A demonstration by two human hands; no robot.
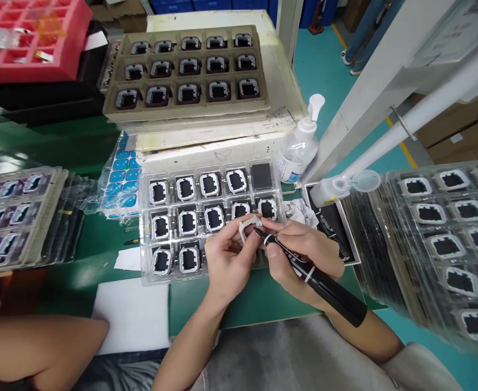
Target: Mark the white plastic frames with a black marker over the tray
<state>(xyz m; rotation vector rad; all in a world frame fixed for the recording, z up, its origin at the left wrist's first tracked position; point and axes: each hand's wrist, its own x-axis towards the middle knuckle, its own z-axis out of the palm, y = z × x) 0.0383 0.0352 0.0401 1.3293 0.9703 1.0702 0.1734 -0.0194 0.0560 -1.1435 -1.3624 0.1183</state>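
Note:
My left hand pinches a small white-rimmed frame part between thumb and fingers, over the lower right of a clear plastic tray. A thick black marker is gripped in my right hand, its dark tip at the frame part. Fingertips of the right hand are close beside or on the part's upper edge. Rows of similar white-rimmed parts with dark centres sit in the tray, and a dark rectangular piece lies in its upper right compartment.
Behind stands a beige tray of similar parts. Pump bottle, small bottle and crumpled tissue are right of the clear tray. Tray stacks flank both sides. Another person's arm is at lower left; a white pad lies beside it.

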